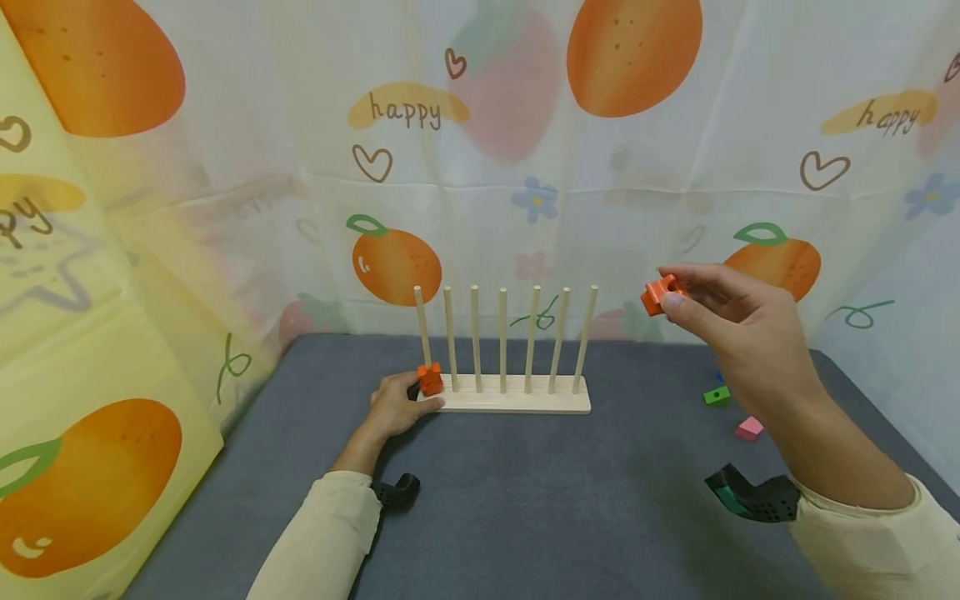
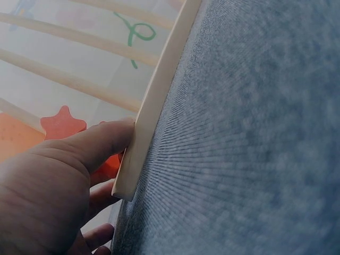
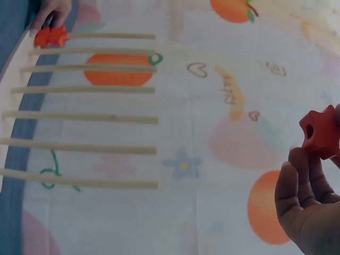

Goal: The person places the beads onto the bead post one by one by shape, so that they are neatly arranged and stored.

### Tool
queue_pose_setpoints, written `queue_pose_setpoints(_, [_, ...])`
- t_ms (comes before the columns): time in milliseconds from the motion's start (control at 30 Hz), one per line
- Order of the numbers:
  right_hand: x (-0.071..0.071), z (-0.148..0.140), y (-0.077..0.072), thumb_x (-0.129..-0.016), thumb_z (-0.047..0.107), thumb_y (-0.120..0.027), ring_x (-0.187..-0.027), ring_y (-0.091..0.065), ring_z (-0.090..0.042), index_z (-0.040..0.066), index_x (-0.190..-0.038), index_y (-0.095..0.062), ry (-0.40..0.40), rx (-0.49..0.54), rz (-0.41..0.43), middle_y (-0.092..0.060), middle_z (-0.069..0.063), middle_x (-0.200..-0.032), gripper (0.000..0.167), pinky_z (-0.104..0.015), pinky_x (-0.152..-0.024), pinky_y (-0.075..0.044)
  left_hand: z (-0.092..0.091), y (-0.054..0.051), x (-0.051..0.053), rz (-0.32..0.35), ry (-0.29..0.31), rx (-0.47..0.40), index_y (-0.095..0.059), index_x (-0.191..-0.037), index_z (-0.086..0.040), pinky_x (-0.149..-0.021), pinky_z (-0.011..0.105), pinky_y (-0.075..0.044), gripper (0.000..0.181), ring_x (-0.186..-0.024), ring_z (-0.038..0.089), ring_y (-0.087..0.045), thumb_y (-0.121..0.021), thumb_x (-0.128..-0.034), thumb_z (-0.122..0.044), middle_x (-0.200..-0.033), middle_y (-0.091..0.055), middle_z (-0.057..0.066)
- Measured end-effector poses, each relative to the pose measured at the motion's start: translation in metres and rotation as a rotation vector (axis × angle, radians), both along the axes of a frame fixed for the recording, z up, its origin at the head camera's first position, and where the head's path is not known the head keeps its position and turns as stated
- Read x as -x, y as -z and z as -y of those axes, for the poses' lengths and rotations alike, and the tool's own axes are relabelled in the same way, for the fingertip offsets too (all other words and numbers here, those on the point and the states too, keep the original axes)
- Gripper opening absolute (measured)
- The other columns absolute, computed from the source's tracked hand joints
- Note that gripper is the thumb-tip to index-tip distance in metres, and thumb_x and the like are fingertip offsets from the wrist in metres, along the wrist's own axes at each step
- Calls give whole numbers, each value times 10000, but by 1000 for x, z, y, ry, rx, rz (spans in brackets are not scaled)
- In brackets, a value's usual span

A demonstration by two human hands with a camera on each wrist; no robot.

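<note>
A pale wooden peg rack [image 1: 517, 402] with a row of upright rods stands on the table. Two orange-red star-shaped beads [image 1: 430, 379] are stacked low on its leftmost rod. My left hand [image 1: 397, 406] grips the left end of the rack's base, thumb along the front edge and other fingers round the end, as the left wrist view shows. Raised to the right of the rack, my right hand [image 1: 750, 317] pinches another orange-red star bead [image 3: 320, 132] between thumb and fingertips. A hole shows in that bead's side. It is apart from the rods.
On the right of the dark grey table [image 1: 525, 500] lie a green block [image 1: 717, 396] with a hole and a pink block [image 1: 749, 428]. A blue piece is mostly hidden behind my right forearm. A printed cloth [image 1: 300, 208] hangs close behind the rack.
</note>
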State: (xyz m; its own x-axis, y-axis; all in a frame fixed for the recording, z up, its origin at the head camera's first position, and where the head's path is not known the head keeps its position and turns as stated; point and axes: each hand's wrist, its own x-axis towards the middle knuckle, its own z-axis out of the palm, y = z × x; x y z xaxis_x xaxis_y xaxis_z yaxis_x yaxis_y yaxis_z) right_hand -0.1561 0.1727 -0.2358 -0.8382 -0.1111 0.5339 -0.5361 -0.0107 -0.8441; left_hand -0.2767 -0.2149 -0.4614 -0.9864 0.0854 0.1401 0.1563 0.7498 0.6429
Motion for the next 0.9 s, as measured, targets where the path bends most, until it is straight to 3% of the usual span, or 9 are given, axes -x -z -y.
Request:
queue_pose_setpoints(133, [7, 15, -8, -898, -41, -642, -979, -607, -213, -30, -1171, -665, -43, 0, -18, -644, -129, -1079, 274, -239, -845, -480, 0, 1, 0, 14, -1, 1, -659, -1224, -106, -1008, 595, -204, 493, -1268, 392, -387, -780, -813, -351, -1298, -566, 173])
queue_pose_setpoints(400, [26, 50, -20, -907, 52, -671, -958, -641, -218, 11, -1166, -677, -55, -105, -65, -654, -128, -1044, 262, -280, -888, -473, 0, -1, -1, 20, -11, -7, -639, -1270, -106, -1007, 591, -199, 540, -1271, 401, -370, -783, -806, -344, -1305, -557, 186])
queue_pose_setpoints(633, [41, 75, -22, -911, 27, -657, -910, -644, -249, -41, -1164, -656, -69, -121, -101, -654, -137, -1009, 263, -311, -858, -493, -1, -1, -1, 9, -8, -2, -645, -1262, -109, -993, 588, -223, 540, -1248, 394, -403, -784, -801, -353, -1291, -570, 179])
queue_pose_setpoints(900, [61, 109, -21, -908, 64, -671, -891, -639, -265, -28, -1178, -653, -109, -120, -80, -643, -146, -1027, 286, -373, -870, -494, -1, -2, -2, 23, -15, -2, -623, -1288, -91, -1012, 583, -201, 563, -1270, 400, -375, -779, -810, -344, -1310, -550, 197])
